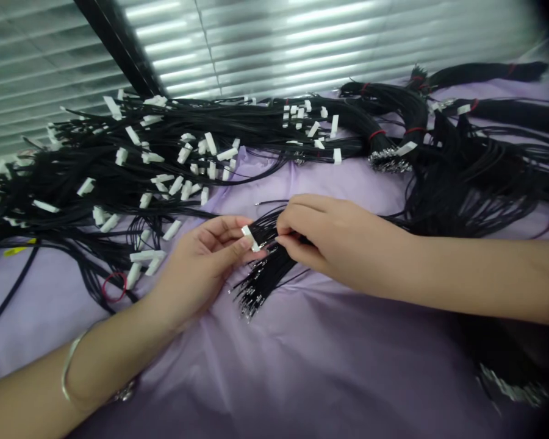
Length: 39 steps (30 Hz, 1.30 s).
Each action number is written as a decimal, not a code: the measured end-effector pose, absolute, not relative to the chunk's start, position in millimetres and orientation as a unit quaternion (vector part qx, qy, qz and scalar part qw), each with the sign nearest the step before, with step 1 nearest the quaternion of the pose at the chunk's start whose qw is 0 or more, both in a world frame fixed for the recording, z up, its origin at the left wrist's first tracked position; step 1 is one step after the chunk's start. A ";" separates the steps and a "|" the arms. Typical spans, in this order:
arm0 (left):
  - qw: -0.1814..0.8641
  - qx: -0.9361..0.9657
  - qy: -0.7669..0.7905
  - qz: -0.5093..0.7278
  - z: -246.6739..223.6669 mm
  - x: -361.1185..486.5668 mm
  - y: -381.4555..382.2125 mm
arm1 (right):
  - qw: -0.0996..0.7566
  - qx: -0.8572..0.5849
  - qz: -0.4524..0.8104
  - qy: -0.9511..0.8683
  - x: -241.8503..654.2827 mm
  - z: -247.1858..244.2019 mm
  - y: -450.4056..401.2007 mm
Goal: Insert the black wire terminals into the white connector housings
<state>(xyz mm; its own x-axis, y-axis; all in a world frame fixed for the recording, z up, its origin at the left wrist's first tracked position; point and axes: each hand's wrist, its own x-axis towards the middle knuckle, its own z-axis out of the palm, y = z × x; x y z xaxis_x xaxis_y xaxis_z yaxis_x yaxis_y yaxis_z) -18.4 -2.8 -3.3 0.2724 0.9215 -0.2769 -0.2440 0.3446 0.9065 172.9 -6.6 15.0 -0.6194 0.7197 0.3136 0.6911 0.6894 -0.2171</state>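
Note:
A small white connector housing [251, 238] is pinched between the thumb and fingers of my left hand [219, 247]. Several black wires run from its right side toward my right hand [318, 228], whose fingers are closed on black wire close to the connector. Exactly which wire sits in those fingertips is hidden. Just below both hands, a bundle of loose black wires [274, 268] with bare metal terminals [251, 302] fans out over the purple cloth [256, 366].
A large heap of black cables [238, 122] with white connectors lies along the back and left. Bundles tied with red bands [377, 133] are at the back right. A red ring [114, 287] lies left. More terminals [515, 384] show lower right. Window blinds [324, 36] stand behind.

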 end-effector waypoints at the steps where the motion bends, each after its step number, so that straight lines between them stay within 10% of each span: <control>1: 0.692 0.394 0.437 0.418 -3.8 -18.5 -3.3 | 0.182 -0.401 0.040 -0.897 172.3 14.9 -5.9; 39: 0.686 0.409 0.452 0.397 -1.2 -16.1 -4.2 | 0.189 -0.447 0.208 -0.849 168.4 16.4 -0.4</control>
